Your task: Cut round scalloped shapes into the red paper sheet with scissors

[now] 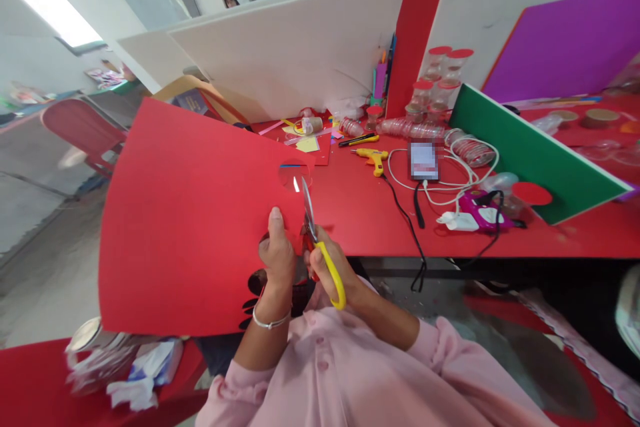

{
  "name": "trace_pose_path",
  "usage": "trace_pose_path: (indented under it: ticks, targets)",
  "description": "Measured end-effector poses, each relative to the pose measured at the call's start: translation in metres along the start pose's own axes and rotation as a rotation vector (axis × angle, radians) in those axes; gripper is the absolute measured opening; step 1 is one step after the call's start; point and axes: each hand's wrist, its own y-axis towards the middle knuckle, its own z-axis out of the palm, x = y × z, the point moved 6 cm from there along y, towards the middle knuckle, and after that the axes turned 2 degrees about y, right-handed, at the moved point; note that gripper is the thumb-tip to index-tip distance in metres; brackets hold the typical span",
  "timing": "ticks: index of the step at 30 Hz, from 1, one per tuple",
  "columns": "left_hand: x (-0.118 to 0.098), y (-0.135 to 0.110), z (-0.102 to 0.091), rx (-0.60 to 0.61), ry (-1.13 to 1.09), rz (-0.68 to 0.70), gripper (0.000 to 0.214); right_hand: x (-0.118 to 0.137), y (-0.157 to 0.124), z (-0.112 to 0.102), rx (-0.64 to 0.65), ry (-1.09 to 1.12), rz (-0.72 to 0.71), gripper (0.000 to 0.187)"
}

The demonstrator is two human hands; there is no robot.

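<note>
Holding up a big red sheet (190,227) over the near edge of the red table (370,213) - it's spreading mostly to the left of both hands, its right edge running up and away between them. The left hand (277,253) is pinching that edge, thumb on top. The right hand (333,267), just beside it, is gripping the scissors (315,237), blades pointing up along the edge - tips reaching a round cutout (294,175).

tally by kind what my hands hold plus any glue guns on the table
red sheet, in left hand: 1
scissors, in right hand: 1
glue gun: 1
total: 3
</note>
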Motion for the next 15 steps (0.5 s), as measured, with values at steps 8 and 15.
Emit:
trace_pose_path:
  ticks: [8, 15]
  targets:
    - [0.0036, 0.0035, -0.0016, 0.021, 0.015, -0.008, 0.033, 0.0053, 0.0001, -0.0015, -0.003, -0.04, -0.019, 0.086]
    - [0.0023, 0.0058, -0.0017, -0.002, -0.008, 0.012, 0.026, 0.0102, 0.0, -0.0007, -0.014, -0.032, -0.015, 0.087]
